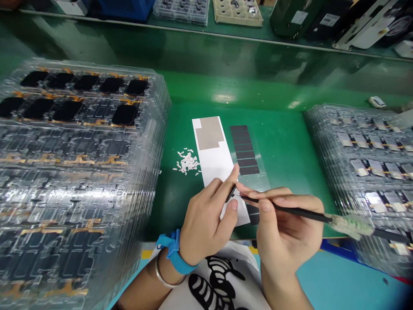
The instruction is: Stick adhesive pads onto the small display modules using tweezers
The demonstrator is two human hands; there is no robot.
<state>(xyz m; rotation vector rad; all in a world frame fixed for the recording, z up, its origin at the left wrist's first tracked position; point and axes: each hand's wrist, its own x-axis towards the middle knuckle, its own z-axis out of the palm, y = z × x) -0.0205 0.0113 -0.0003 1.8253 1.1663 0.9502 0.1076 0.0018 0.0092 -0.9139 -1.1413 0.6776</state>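
Note:
My left hand [211,215] pinches a small, thin dark part [230,193] between thumb and fingers, its index finger stretched forward. Its exact kind is mostly hidden. In my right hand [288,224] is a pair of black tweezers [300,212], wrapped near the back end with pale green-white material. The tweezers' tips touch or nearly touch the dark part. Under both hands lies a white sheet [214,165] with a grey-beige patch [209,132] on its far end. Beside it on the right, a clear film carries a column of black strips [243,146].
Small white scraps [187,162] lie in a pile left of the sheet on the green table [284,142]. Tall stacks of clear trays with black screens [137,87] stand left. More stacked trays [376,142] stand right. A raised shelf [193,28] at the back holds boxes and trays.

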